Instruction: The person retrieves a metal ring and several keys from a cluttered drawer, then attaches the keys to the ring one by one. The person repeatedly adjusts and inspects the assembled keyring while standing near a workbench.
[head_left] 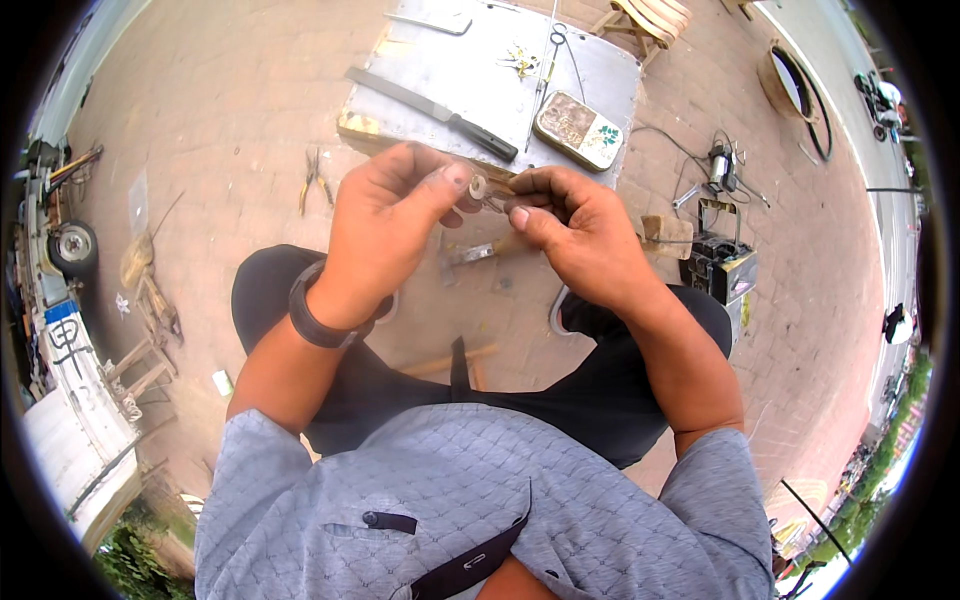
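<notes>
Two hands pinch a small ring (pixel 478 187) above paving.
Left hand (pixel 385 225) and right hand (pixel 580 235) grip by fingertips; it could slip and roll away.

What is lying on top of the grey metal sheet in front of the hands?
A long knife, scissors, a flat decorated tin and small bits. The hands cover its near edge.

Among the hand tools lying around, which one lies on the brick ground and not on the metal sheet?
The pliers, left of the metal sheet, lie on the bricks. The long knife and the scissors both rest on the sheet.
</notes>
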